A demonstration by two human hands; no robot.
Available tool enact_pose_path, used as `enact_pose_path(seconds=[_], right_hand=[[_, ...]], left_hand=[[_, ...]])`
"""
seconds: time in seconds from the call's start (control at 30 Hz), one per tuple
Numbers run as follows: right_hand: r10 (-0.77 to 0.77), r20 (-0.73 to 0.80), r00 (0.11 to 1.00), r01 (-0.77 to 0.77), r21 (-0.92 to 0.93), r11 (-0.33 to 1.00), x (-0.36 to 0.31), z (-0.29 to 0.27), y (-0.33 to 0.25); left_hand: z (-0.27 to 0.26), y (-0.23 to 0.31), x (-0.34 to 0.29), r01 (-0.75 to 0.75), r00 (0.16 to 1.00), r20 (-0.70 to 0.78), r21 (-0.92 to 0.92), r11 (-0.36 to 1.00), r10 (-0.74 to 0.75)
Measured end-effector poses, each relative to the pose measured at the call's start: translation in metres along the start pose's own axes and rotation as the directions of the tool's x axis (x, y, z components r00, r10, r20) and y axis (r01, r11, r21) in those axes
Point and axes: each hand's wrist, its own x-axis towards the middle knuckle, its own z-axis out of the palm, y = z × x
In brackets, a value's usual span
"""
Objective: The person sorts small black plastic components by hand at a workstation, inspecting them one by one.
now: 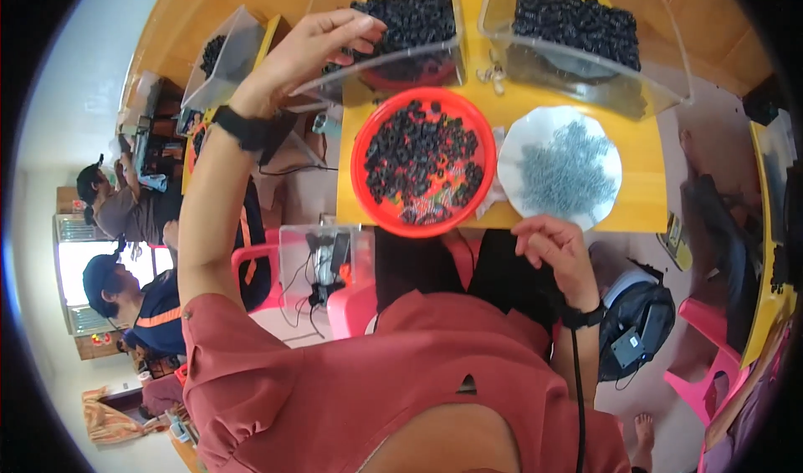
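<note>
My left hand (pixel 326 45) is over the near left corner of a clear plastic bin (pixel 418 65) full of small black plastic parts (pixel 411 17). Its fingers are stretched out and slightly apart, with nothing visible in them. Just below the white scalloped plate (pixel 520 130), my right hand (pixel 559 257) has its fingers curled in toward the thumb. Whatever they may hold is too small to make out. A heap of thin silvery screws (pixel 569 173) lies on the plate. Left of it, a round red tray (pixel 360 176) holds loose black ring-like parts (pixel 418 151).
Another clear bin (pixel 577 71) of black parts stands at the back right of the yellow table (pixel 644 172). Small pale pieces (pixel 493 76) lie between the bins. A clear box with cables (pixel 322 260) is at the left, a backpack (pixel 636 331) at the right. Co-workers (pixel 125 293) sit at left.
</note>
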Motion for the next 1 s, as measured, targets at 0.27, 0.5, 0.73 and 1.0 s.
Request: enact_pose_path(seconds=[0.27, 0.5, 0.73, 1.0], right_hand=[[0.060, 0.045, 0.997, -0.062, 0.046, 0.997, -0.002, 0.004, -0.004], [0.085, 0.064, 0.994, -0.089, 0.073, 0.993, -0.003, -0.006, -0.006], [0.069, -0.005, 0.998, -0.067, 0.128, 0.990, 0.002, 0.005, -0.014], [0.076, 0.002, 0.997, -0.076, 0.079, 0.994, -0.001, 0.002, -0.008]], left_hand=[[-0.024, -0.058, 0.131, 0.299, 0.946, 0.014, 0.340, 0.892, -0.323], [0.017, -0.081, 0.195, -0.016, 0.988, 0.143, 0.497, 0.868, -0.063], [0.026, -0.044, 0.125, -0.317, 0.903, 0.420, 0.520, 0.793, 0.086], [0.023, -0.050, 0.130, -0.370, 0.878, 0.461, 0.488, 0.791, 0.126]])
